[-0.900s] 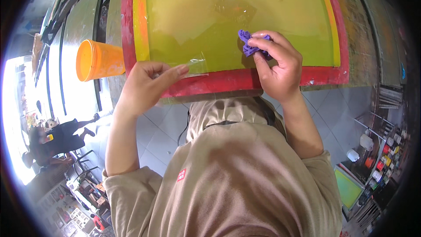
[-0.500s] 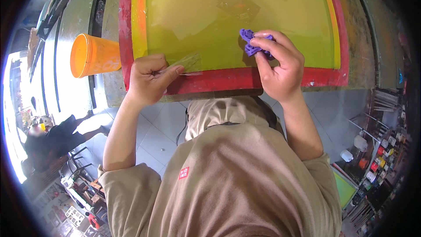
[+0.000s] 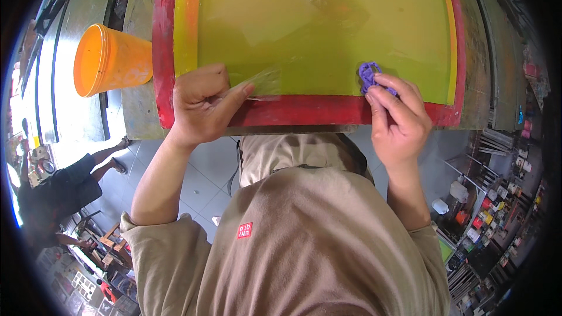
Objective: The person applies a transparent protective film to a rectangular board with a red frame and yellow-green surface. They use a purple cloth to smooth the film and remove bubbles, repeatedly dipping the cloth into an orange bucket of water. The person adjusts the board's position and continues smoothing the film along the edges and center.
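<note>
A yellow-green mesh screen point(image 3: 293, 35) with a red and yellow border lies in front of me, a faint glossy patch near its upper middle. My left hand point(image 3: 199, 105) is closed at the lower left of it, gripping a crinkled clear plastic film point(image 3: 266, 82) that extends onto the green surface. My right hand point(image 3: 398, 117) pinches a crumpled purple cloth point(image 3: 369, 76) over the lower right of the screen, just above the red strip point(image 3: 293, 110).
An orange bucket point(image 3: 93, 61) stands left of the screen on a metal bench point(image 3: 137, 6). Another person point(image 3: 64, 190) is at the far left on the tiled floor point(image 3: 199, 184). Racks holding containers point(image 3: 492, 210) stand at the lower right.
My right hand and the purple cloth have moved right and down toward the screen's lower edge. My left hand still holds the film. The person at left has shifted.
</note>
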Tool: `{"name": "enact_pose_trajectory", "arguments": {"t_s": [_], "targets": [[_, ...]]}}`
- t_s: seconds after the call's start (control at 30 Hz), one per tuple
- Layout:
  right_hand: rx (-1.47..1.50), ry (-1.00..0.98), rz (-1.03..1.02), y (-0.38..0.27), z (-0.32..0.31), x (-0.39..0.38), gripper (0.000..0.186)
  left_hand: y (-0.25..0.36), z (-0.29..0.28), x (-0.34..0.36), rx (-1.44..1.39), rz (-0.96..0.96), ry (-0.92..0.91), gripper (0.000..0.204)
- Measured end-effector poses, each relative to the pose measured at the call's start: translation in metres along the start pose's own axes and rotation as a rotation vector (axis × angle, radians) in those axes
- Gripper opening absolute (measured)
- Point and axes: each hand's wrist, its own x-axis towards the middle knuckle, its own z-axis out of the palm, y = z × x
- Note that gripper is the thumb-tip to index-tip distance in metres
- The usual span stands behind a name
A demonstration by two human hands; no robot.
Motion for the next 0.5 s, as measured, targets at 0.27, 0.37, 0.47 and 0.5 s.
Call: {"name": "enact_pose_trajectory", "arguments": {"t_s": [0.27,0.37,0.47,0.5], "targets": [[0.119,-0.036,-0.168,-0.019,0.039,0.010,0.022,0.001,0.004,0.003,-0.034,0.039,0.011,0.044],[0.200,-0.048,-0.197,-0.026,0.054,0.016,0.022,0.001,0.006,0.003,-0.037,0.029,0.025,0.044],[0.366,-0.103,-0.131,-0.027,0.053,0.018,0.022,0.001,0.007,0.002,-0.047,0.020,0.044,0.044],[0.377,-0.143,-0.159,-0.027,0.050,0.015,0.022,0.002,0.008,0.001,-0.051,0.015,0.053,0.044]]}}
